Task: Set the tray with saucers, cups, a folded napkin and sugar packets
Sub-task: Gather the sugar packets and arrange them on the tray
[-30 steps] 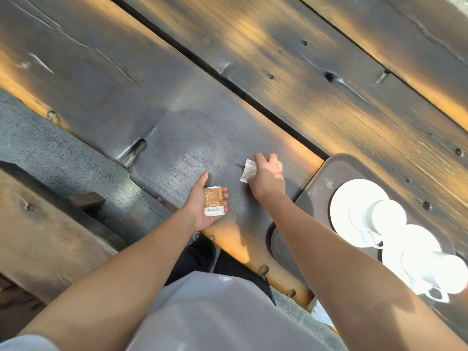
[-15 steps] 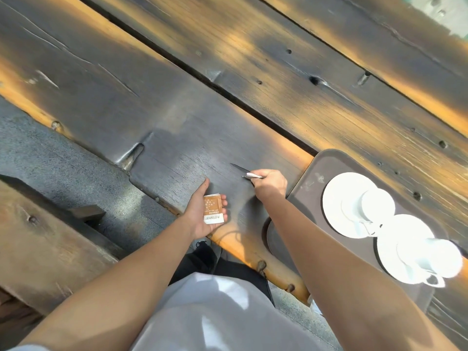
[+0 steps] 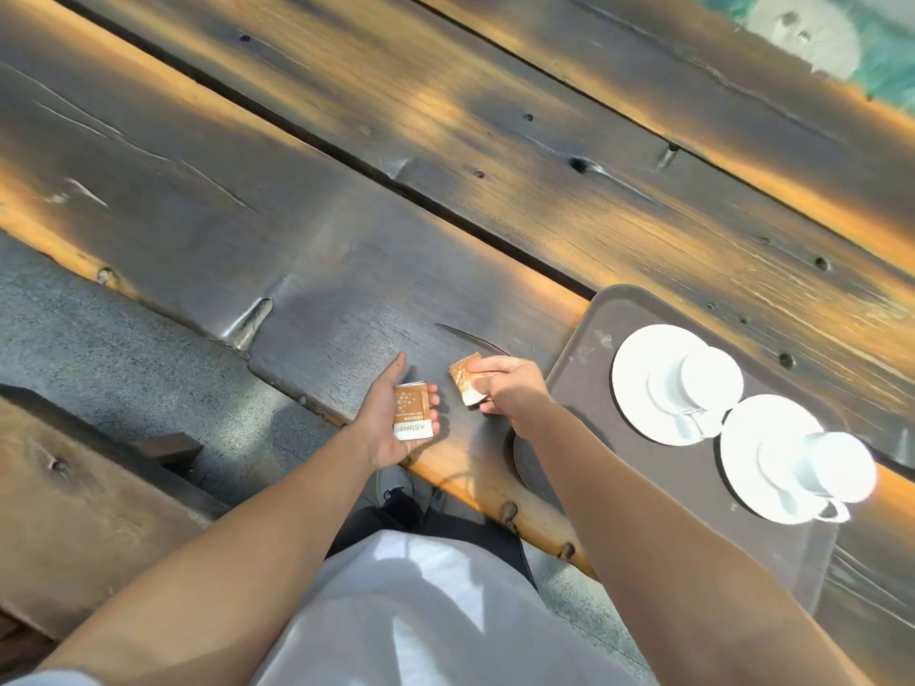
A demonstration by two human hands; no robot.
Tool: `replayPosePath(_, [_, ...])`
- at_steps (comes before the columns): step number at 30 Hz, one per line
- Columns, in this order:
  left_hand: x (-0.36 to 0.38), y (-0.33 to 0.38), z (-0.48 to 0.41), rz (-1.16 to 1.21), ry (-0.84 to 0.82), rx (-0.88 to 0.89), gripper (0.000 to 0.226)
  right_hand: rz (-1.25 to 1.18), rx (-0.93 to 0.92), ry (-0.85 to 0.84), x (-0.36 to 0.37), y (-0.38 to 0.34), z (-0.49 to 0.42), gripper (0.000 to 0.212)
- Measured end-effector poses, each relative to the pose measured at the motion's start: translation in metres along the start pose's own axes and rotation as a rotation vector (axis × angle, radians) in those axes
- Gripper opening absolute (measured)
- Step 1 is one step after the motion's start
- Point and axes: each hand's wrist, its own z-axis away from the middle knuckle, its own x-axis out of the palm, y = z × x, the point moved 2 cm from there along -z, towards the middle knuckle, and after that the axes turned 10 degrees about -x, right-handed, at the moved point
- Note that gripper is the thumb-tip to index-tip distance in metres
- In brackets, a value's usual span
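Surface: dark planked table (image 3: 445, 156), sun-streaked.
Left hand (image 3: 382, 430): packet stack (image 3: 413, 413) is gripped.
Right hand (image 3: 515, 391): single packet (image 3: 463, 381) is pinched.

An outdoor seating spot: weathered plank table (image 3: 445, 190), wooden bench (image 3: 74, 527), grey pavement (image 3: 124, 349) below.

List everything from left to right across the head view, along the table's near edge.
left grip holding a stack of sugar packets → single sugar packet pinched by the right grip → tray → first saucer with cup → second saucer with cup
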Motion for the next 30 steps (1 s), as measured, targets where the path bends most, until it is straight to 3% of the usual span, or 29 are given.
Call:
replayPosePath(7, [-0.006, 0.001, 0.005, -0.046, 0.020, 0.035, 0.061, -0.169, -0.067, -0.080, 0.000, -0.002, 0.018, 0.058])
replayPosePath(15, [-0.009, -0.003, 0.018, -0.081, -0.045, 0.054, 0.060, -0.166, -0.087, -0.039, 0.001, 0.001, 0.031, 0.011])
replayPosePath(23, [-0.009, -0.004, 0.029, -0.037, -0.113, 0.053, 0.061, -0.285, -0.023, -0.076, 0.002, 0.006, 0.049, 0.005])
replayPosePath(30, [-0.019, -0.008, 0.030, -0.014, -0.142, 0.086, 0.067, -0.432, 0.061, -0.156, 0.015, 0.007, 0.063, 0.015])
